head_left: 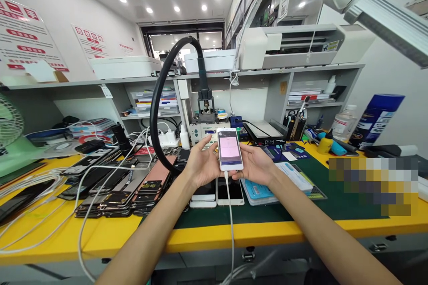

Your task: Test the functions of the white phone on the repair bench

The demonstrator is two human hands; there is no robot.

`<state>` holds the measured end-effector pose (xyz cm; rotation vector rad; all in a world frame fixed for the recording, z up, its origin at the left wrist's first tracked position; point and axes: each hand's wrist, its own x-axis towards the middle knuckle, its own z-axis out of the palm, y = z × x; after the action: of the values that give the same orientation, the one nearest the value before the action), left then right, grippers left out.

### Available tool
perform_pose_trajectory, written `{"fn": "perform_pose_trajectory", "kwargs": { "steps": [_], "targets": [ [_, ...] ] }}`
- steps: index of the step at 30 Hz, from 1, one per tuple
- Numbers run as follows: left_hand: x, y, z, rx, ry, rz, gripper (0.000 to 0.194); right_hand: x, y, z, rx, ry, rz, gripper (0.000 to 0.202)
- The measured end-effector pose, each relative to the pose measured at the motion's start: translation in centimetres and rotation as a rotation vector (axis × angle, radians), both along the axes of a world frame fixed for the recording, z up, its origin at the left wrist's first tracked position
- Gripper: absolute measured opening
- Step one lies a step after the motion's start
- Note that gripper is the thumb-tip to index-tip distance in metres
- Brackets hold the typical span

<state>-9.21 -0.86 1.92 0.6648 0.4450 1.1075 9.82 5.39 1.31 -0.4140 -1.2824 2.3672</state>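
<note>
A white smartphone (230,148) with a lit pink screen is held upright between both hands, above the dark green mat (277,213). My left hand (204,160) supports its left edge, thumb raised and spread away. My right hand (256,160) grips the right side, fingers curling behind and under the lower edge. A white charging cable (230,205) is plugged into the phone's bottom and hangs over the table's front edge. Below the hands lie a white phone with a dark screen (231,192) and another white phone (203,200). A blue-and-clear plastic case (259,190) is under my right wrist.
Stacks of phone parts (115,200) and loose white cables (83,187) cover the left of the yellow table (187,240). A thick black hose (155,98) arches behind my left hand. At right stand a blue spray can (379,118), a clear bottle (343,124) and a yellow bottle (325,144).
</note>
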Motion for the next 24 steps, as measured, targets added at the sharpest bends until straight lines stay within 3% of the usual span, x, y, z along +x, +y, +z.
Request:
{"fn": "perform_pose_trajectory", "kwargs": {
  "steps": [13, 24],
  "targets": [
    [0.2, -0.2, 0.3, -0.035, -0.041, -0.043, 0.048, -0.5, 0.0, -0.6, 0.042, -0.039, -0.119, 0.042],
    [0.5, 0.1, -0.4, -0.1, 0.033, -0.028, 0.047, -1.2, -1.0, -0.9, 0.15, -0.138, -0.246, 0.037]
  ]
}}
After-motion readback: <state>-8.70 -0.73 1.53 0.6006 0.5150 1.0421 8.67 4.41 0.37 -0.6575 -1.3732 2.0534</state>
